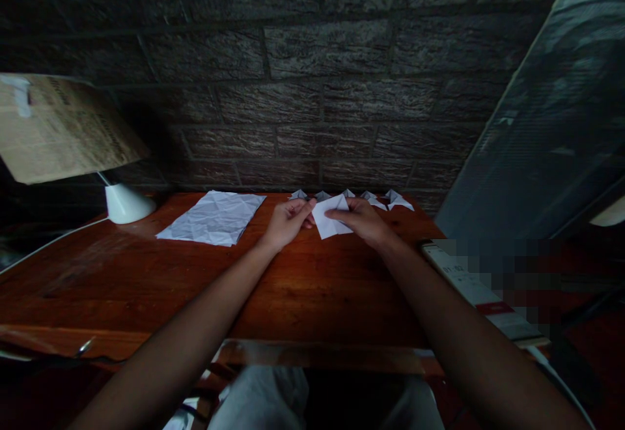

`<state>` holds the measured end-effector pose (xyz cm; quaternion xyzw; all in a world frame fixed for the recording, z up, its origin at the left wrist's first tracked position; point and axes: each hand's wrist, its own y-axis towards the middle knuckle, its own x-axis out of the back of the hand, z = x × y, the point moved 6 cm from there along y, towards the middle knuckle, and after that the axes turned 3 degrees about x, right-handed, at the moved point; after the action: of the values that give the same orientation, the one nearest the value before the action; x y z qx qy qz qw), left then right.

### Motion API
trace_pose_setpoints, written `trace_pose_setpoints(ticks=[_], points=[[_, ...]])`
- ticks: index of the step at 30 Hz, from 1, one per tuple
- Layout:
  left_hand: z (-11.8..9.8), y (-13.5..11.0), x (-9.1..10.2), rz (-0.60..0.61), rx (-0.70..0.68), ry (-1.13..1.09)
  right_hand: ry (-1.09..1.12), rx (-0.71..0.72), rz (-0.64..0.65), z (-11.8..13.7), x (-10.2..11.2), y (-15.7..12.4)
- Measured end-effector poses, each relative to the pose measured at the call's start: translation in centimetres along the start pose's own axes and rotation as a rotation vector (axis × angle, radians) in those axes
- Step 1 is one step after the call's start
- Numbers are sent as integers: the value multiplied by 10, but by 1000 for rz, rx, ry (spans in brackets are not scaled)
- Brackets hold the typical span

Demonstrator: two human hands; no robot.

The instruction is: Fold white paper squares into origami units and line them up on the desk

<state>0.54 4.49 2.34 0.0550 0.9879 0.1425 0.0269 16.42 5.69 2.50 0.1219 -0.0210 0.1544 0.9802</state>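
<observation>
A small folded white paper (326, 220) is held up over the middle of the table, with a crease showing near its upper right corner. My right hand (364, 220) grips it from the right, thumb lying across its front. At its upper left corner is my left hand (289, 223), thumb and fingers pinched together at the paper's edge. Behind my hands stands a row of several folded paper shapes (398, 199) along the wall side, partly hidden by my hands. To the left lies a stack of creased white sheets (212, 218).
A white lamp (127, 203) with a brown paper shade (63, 130) stands at the left, its cord running off the wooden table (312, 293). A phone or tablet (483, 290), partly blurred out, lies at the right edge. A brick wall (322, 104) borders the back.
</observation>
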Motion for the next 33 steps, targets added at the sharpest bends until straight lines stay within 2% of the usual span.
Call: trace_pose_setpoints(ticks=[3,8,13,16,19,23,28,33], points=[[-3,0,1,11,-24,-18,43,-27,2,2,-2,-1],[2,0,-1,42,58,-59,60,-66,23,4,-5,-4],[-10,-3,-6,57,-87,108,33,-100,89,3,-8,-7],[-15,-5,-7,59,-134,143,33,-57,130,6,-11,-6],[-12,-4,-8,92,-104,122,46,4,113,10,-11,-5],[-8,-4,-11,160,-60,94,72,-2,132,10,-13,-5],[-4,-3,-9,161,-35,28,84,24,186,13,-16,-6],[5,-3,-11,234,-20,151,50,38,238,10,-14,-6]])
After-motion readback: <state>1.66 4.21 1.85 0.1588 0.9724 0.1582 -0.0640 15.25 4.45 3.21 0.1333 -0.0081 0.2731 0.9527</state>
